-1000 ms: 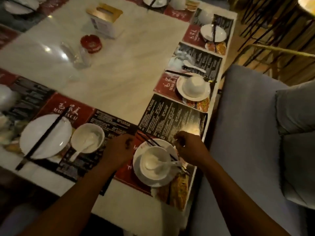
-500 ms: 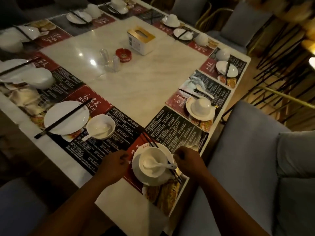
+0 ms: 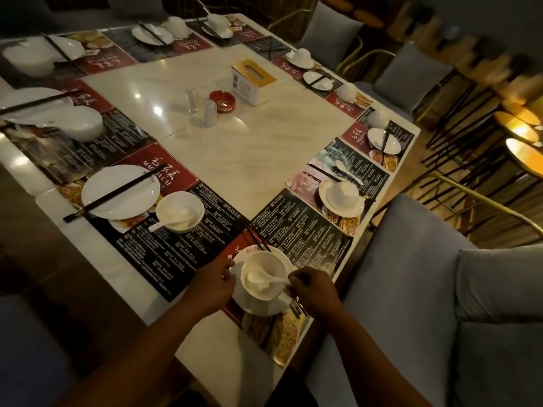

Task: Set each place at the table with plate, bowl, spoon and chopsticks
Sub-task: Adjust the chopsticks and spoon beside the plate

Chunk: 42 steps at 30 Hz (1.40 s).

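here, left hand (image 3: 213,282) at plate (image 3: 255,307) rim, right hand (image 3: 316,289) at spoon (image 3: 264,279) handle

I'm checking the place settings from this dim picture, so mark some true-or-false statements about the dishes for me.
1. The nearest bowl sits on the nearest plate with a spoon in it. True.
2. The left chopsticks lie across the left plate. True.
3. The left bowl is stacked on the left plate. False: it stands beside it.
4. The right bowl stands upright. False: it lies upside down on the right plate.
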### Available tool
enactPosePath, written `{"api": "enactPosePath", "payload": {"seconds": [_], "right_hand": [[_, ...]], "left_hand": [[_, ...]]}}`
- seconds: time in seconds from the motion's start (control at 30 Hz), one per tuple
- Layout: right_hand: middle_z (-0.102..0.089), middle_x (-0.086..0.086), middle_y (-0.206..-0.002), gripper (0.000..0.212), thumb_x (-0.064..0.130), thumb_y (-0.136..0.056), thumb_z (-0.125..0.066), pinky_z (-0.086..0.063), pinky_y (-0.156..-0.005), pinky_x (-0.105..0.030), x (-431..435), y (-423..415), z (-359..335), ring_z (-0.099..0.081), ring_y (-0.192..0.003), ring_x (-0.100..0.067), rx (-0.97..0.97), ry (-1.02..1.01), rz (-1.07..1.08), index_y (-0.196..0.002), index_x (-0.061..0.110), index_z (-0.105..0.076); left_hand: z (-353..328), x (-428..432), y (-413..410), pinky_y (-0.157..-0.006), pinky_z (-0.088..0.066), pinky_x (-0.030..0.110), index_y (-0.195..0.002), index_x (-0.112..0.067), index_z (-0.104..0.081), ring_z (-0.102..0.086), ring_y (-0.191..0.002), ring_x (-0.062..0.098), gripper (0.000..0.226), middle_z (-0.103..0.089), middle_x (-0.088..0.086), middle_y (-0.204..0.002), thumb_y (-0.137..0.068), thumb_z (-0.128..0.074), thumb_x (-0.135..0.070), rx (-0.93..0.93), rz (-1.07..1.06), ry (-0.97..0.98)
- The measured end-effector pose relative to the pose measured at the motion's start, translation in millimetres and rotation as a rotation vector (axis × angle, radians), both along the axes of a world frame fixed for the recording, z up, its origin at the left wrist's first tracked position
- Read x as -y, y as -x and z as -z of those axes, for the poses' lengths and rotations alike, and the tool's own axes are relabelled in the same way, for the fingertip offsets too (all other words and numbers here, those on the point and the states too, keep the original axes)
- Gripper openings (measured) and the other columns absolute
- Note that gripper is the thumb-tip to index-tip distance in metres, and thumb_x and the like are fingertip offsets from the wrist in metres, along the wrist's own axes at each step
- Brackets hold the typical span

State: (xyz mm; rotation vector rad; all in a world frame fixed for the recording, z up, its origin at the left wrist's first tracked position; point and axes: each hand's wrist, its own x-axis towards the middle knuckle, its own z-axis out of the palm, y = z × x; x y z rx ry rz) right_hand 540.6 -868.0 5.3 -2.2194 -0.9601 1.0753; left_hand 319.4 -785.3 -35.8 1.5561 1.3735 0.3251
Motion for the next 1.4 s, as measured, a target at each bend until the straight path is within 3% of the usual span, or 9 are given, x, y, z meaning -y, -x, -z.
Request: {"api": "enactPosePath", "payload": {"seconds": [0.17,0.37,0.53,0.77,0.9,1.1,1.2,1.27,1.4], "right_hand": [[-0.076,-0.006,-0.087,0.009,0.009,-0.095,-0.063,-0.059,-0.070,-0.032,-12.3,-48.4,-27.2,-0.073,-0.079,-0.019,-0.169,-0.122,0.072,-0.098,0.012,-0.070],[-0.075,-0.006,-0.086,0.007,0.004,-0.089,-0.069,-0.054,-0.069,-0.033,-39.7,-116.2,16.3,-0.069,-0.084,-0.025,-0.153,0.041,0.009,-0.095,0.007,-0.069],[-0.074,0.001,-0.093,0.010,0.014,-0.088,-0.073,-0.061,-0.078,-0.038,-60.1,-154.1,58.6,-0.072,-0.086,-0.013,-0.066,0.143,-0.236,-0.093,0.021,-0.070],[-0.069,0.017,-0.092,0.025,0.015,-0.088,-0.072,-0.047,-0.073,-0.008,-62.4,-156.0,75.8,-0.064,-0.085,0.006,0.048,0.073,-0.768,-0.104,0.033,-0.065],[-0.071,0.016,-0.088,0.013,0.022,-0.091,-0.069,-0.055,-0.077,-0.022,-62.6,-159.3,76.2,-0.066,-0.081,0.001,0.110,-0.011,-0.847,-0.099,0.033,-0.069],[-0.067,0.014,-0.079,0.007,0.030,-0.094,-0.065,-0.052,-0.070,-0.018,-75.3,-164.6,73.7,-0.063,-0.074,0.000,0.173,0.006,-0.958,-0.088,0.033,-0.067],[-0.062,0.013,-0.080,0.015,0.030,-0.093,-0.063,-0.048,-0.068,-0.018,-82.8,-166.8,83.0,-0.059,-0.075,-0.001,0.260,-0.026,-1.034,-0.080,0.035,-0.058],[-0.060,0.012,-0.090,0.010,0.042,-0.091,-0.055,-0.050,-0.072,-0.026,-87.0,-162.8,79.8,-0.059,-0.083,-0.008,0.338,-0.116,-1.063,-0.090,0.033,-0.059],[-0.050,0.011,-0.126,0.061,0.067,-0.081,-0.049,-0.048,-0.093,-0.029,-92.8,-127.7,52.2,-0.047,-0.112,-0.008,0.242,-0.322,-1.164,-0.132,0.034,-0.049]], "left_hand": [[0.4,-10.2,3.3,-0.077,-0.051,0.026,-0.112,-0.029,-0.064,-0.063,-0.099,0.011,0.019,-0.066,-0.009,-0.105,-0.095,-0.059,-0.022,0.013,-0.076,0.015],[7.7,-21.3,-15.8,-0.084,-0.050,0.028,-0.125,-0.027,-0.061,-0.061,-0.105,0.012,0.028,-0.065,-0.005,-0.114,-0.097,-0.059,-0.022,-0.046,-0.214,0.014],[10.4,-24.8,-47.7,-0.084,-0.047,0.025,-0.124,-0.022,-0.063,-0.059,-0.101,0.010,0.028,-0.066,-0.005,-0.111,-0.097,-0.059,-0.019,-0.119,-0.343,-0.035],[2.9,5.9,-71.1,-0.092,-0.052,0.039,-0.108,-0.021,-0.068,-0.063,-0.101,0.017,0.016,-0.069,-0.002,-0.105,-0.094,-0.061,-0.016,-0.190,-0.520,-0.036],[-4.4,28.0,-76.5,-0.092,-0.052,0.036,-0.112,-0.033,-0.065,-0.063,-0.100,0.014,0.021,-0.069,-0.006,-0.107,-0.096,-0.060,-0.020,-0.205,-0.617,-0.016],[0.1,54.2,-80.0,-0.073,-0.050,0.017,-0.123,-0.032,-0.064,-0.064,-0.099,0.010,0.026,-0.069,-0.005,-0.117,-0.098,-0.059,-0.027,-0.161,-0.715,0.063],[1.5,59.9,-83.9,-0.089,-0.057,0.034,-0.123,-0.034,-0.064,-0.065,-0.101,0.011,0.026,-0.069,-0.005,-0.116,-0.098,-0.060,-0.027,-0.127,-0.753,0.089],[0.2,63.0,-86.6,-0.092,-0.057,0.042,-0.118,-0.043,-0.062,-0.064,-0.103,0.012,0.025,-0.068,-0.008,-0.114,-0.098,-0.060,-0.028,-0.091,-0.766,0.102],[-1.1,66.0,-89.6,-0.092,-0.057,0.042,-0.101,-0.057,-0.054,-0.062,-0.103,0.011,0.028,-0.065,-0.012,-0.110,-0.098,-0.059,-0.029,-0.053,-0.788,0.090]]}}
